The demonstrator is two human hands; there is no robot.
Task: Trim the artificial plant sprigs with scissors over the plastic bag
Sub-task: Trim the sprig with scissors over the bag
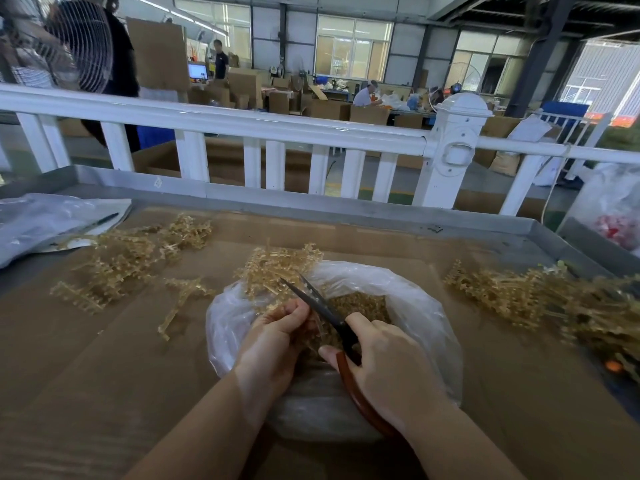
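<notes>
A clear plastic bag [426, 306] lies open in the middle of the cardboard-covered table, with small tan cuttings [360, 306] inside. My left hand [273, 344] grips a tan plastic sprig [273, 268] over the bag's left rim; the sprig fans out beyond my fingers. My right hand [384, 362] holds black-bladed scissors [318, 303] with reddish-brown handles. The blades stand slightly apart and point up-left at the sprig's stem.
Loose tan sprigs [128, 261] are spread over the left of the table, and a thicker heap of sprigs [540, 299] lies at the right. A grey plastic bag [45, 223] with a pen sits far left. A white railing [242, 129] runs behind the table's metal edge [311, 206].
</notes>
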